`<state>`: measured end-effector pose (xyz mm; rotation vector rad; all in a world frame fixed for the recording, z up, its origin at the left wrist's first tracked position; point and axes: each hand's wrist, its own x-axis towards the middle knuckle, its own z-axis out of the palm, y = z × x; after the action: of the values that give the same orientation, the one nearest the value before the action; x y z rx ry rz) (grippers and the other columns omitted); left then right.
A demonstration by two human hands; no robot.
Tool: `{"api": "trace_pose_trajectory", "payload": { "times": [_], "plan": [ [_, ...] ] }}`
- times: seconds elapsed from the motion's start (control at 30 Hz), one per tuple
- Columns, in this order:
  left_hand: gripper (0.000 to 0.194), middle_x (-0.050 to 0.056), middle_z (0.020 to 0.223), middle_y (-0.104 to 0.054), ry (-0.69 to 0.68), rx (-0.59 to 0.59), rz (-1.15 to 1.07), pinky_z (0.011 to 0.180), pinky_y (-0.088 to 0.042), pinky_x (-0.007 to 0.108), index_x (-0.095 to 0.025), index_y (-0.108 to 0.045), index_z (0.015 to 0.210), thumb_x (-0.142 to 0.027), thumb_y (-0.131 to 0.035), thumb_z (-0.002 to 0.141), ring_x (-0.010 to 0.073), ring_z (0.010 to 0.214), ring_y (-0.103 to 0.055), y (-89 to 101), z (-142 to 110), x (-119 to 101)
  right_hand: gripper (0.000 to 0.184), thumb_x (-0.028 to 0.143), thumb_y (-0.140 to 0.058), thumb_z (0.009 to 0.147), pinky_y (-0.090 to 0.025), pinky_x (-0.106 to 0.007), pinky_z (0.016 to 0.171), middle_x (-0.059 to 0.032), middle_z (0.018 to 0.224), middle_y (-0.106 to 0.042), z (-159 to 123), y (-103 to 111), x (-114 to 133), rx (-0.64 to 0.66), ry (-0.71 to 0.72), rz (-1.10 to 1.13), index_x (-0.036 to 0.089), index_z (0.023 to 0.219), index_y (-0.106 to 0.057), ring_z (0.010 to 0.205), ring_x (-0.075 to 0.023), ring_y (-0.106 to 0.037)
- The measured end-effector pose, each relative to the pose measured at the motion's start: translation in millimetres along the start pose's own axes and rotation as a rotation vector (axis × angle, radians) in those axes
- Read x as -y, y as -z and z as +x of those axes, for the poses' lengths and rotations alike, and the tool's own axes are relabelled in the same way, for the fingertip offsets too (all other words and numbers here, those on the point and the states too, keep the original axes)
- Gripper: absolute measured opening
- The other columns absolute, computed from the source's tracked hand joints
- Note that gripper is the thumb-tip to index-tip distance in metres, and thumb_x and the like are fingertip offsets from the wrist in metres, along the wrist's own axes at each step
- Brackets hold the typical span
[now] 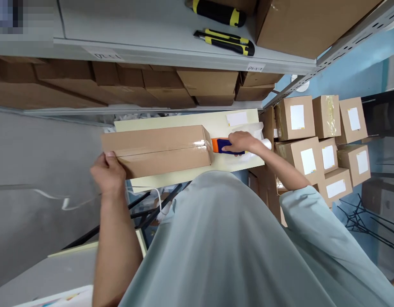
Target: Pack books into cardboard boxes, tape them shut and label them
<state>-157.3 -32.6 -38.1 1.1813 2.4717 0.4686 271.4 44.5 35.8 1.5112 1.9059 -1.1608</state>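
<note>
A long cardboard box (161,147) lies on a pale yellow board (184,119), with clear tape along its seam and over its right end. My left hand (109,172) grips the box's left end, thumb on top and fingers curled out of sight behind the edge. At the opposite end, my right hand (240,143) is closed around an orange and dark blue hand tool (221,146). The tool's orange head is right at the taped end of the box; I cannot make out its exact kind. White wrapping (254,129) and a white label (236,118) lie by my right hand.
Above the board runs a grey shelf (136,25) with a yellow-black utility knife (227,41) and another yellow-black tool (216,12). Cardboard boxes (206,83) fill the level beneath. Several labelled boxes (307,160) are stacked at the right. A grey wall (40,153) bounds the left.
</note>
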Motion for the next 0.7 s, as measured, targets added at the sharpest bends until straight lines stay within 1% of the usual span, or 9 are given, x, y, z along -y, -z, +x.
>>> {"api": "trace_pose_trajectory", "payload": {
  "times": [0.07,0.13,0.2,0.27,0.3,0.37,0.5,0.6,0.7],
  "plan": [
    [0.029,0.011,0.111,-0.08,-0.007,-0.002,0.036,0.104,-0.058,0.043,-0.015,-0.07,0.107,-0.029,-0.045,0.107,0.0275,0.104,-0.07,2.1,-2.9,-6.1,0.031,0.043,-0.081,0.102,-0.057,-0.043,0.096,-0.0219,0.113,-0.084,4.5,-20.0,15.2,-0.056,-0.051,-0.067,0.013,0.111,-0.081,0.115,-0.0393,-0.079],
    [0.04,0.022,0.134,-0.078,0.024,-0.028,0.039,0.114,-0.056,0.054,-0.008,-0.072,0.13,-0.028,-0.046,0.106,0.0379,0.124,-0.072,3.6,-5.4,-13.4,0.023,0.03,-0.074,0.106,-0.056,-0.046,0.099,-0.026,0.123,-0.083,5.1,-35.2,27.5,-0.13,-0.15,-0.122,0.012,0.118,-0.081,0.121,-0.0399,-0.078],
    [0.056,0.031,0.156,-0.066,0.02,-0.103,-0.009,0.127,-0.045,0.063,0.0,-0.063,0.15,-0.027,-0.052,0.102,0.0456,0.147,-0.062,3.2,-9.4,-24.9,0.024,0.03,-0.07,0.109,-0.056,-0.046,0.1,-0.0276,0.128,-0.081,1.2,-40.7,34.6,-0.196,-0.212,-0.12,0.012,0.121,-0.08,0.125,-0.0395,-0.077],
    [0.068,0.032,0.17,-0.053,-0.08,-0.177,-0.124,0.137,-0.032,0.065,0.001,-0.056,0.16,-0.025,-0.057,0.097,0.0449,0.163,-0.047,0.1,-17.9,-45.2,0.031,0.039,-0.067,0.112,-0.057,-0.045,0.101,-0.0277,0.13,-0.08,-6.0,-33.9,38.4,-0.267,-0.225,-0.094,0.013,0.123,-0.08,0.125,-0.0394,-0.077],
    [0.067,0.03,0.172,-0.051,-0.158,-0.191,-0.205,0.139,-0.029,0.063,-0.001,-0.056,0.16,-0.025,-0.056,0.098,0.042,0.166,-0.043,-2.4,-24.2,-59.6,0.037,0.045,-0.065,0.113,-0.057,-0.044,0.102,-0.0281,0.13,-0.08,-9.9,-26.1,40.4,-0.32,-0.223,-0.081,0.012,0.124,-0.079,0.124,-0.0397,-0.078],
    [0.06,0.025,0.168,-0.059,-0.366,-0.121,-0.388,0.139,-0.034,0.058,-0.009,-0.06,0.16,-0.033,-0.05,0.106,0.0355,0.166,-0.045,-8.0,-39.6,-97.0,0.048,0.053,-0.062,0.114,-0.057,-0.043,0.102,-0.0298,0.129,-0.079,-16.4,-3.8,46.5,-0.449,-0.212,-0.051,0.009,0.13,-0.074,0.123,-0.041,-0.078],
    [0.046,0.013,0.152,-0.074,-0.765,0.024,-0.555,0.133,-0.046,0.053,-0.024,-0.073,0.148,-0.039,-0.048,0.112,0.0297,0.151,-0.063,-12.5,-60.2,-183.3,0.058,0.053,-0.056,0.116,-0.059,-0.042,0.097,-0.0294,0.126,-0.08,-16.2,55.1,72.9,-0.635,-0.078,0.011,0.005,0.147,-0.056,0.12,-0.0415,-0.079],
    [0.045,0.012,0.152,-0.074,-0.851,-0.01,-0.6,0.128,-0.052,0.053,-0.025,-0.075,0.145,-0.033,-0.046,0.111,0.0293,0.145,-0.068,-6.0,-45.9,-229.5,0.048,0.038,-0.05,0.117,-0.059,-0.044,0.098,-0.0276,0.126,-0.079,-3.4,103.7,103.6,-0.694,0.162,-0.047,0.003,0.15,-0.049,0.116,-0.0388,-0.08],
    [0.049,0.014,0.164,-0.066,-0.842,-0.071,-0.599,0.13,-0.05,0.053,-0.022,-0.073,0.148,-0.025,-0.046,0.107,0.0311,0.15,-0.064,4.0,-11.0,-254.5,0.04,0.025,-0.045,0.114,-0.057,-0.046,0.106,-0.0275,0.129,-0.078,15.6,151.0,138.5,-0.769,0.296,-0.172,0.003,0.146,-0.052,0.12,-0.0372,-0.077]
  ]
}}
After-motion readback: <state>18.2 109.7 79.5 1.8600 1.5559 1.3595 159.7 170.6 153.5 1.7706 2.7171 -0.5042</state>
